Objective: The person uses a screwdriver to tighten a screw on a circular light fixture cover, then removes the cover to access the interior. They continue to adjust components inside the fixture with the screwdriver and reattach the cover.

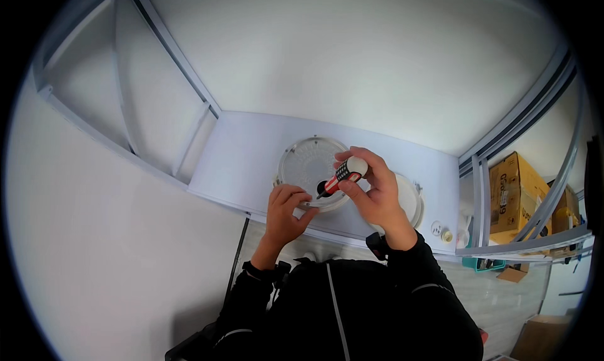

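screwdriver [343, 174], one, in right hand [381, 197]

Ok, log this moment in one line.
left hand: at round fixture, near side | right hand: gripping screwdriver | white disc: right of fixture

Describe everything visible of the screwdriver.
The screwdriver has a thick red, black and white handle with a pale rounded end, apparently plastic, and a thin shaft. The right hand grips it tilted, its tip pointing down and leftward at the near rim of the pale round piece, close to the left hand. Tip contact is unclear.
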A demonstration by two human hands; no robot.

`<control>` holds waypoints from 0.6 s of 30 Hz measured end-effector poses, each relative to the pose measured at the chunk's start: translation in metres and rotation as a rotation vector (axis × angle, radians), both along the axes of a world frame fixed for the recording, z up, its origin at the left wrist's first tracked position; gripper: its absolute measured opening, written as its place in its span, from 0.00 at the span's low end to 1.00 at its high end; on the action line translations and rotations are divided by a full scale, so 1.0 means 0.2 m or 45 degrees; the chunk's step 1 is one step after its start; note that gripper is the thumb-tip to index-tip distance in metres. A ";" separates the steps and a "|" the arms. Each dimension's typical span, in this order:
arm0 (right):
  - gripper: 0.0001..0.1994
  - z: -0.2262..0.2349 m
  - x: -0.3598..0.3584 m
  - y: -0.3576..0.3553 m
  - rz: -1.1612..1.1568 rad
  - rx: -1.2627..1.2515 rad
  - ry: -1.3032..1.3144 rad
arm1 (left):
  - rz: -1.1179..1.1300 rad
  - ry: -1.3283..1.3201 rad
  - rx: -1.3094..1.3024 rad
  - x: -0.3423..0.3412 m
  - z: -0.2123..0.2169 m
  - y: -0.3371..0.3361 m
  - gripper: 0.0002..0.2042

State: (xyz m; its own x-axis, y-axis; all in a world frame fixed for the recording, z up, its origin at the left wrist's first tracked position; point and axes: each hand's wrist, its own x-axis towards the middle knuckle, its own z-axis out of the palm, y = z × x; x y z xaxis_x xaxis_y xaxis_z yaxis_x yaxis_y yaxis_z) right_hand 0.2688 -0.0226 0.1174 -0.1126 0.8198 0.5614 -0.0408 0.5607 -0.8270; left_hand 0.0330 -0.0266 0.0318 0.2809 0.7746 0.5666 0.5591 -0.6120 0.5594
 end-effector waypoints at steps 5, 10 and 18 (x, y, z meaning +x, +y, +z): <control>0.32 -0.01 0.00 0.00 0.077 0.102 -0.103 | -0.087 -0.021 -0.015 -0.02 0.01 0.01 0.13; 0.32 -0.03 -0.02 0.00 0.110 0.125 -0.136 | -0.101 -0.068 -0.085 -0.02 0.00 0.02 0.12; 0.31 -0.03 -0.03 -0.01 0.111 0.117 -0.264 | -0.091 -0.070 -0.121 -0.01 -0.01 0.02 0.11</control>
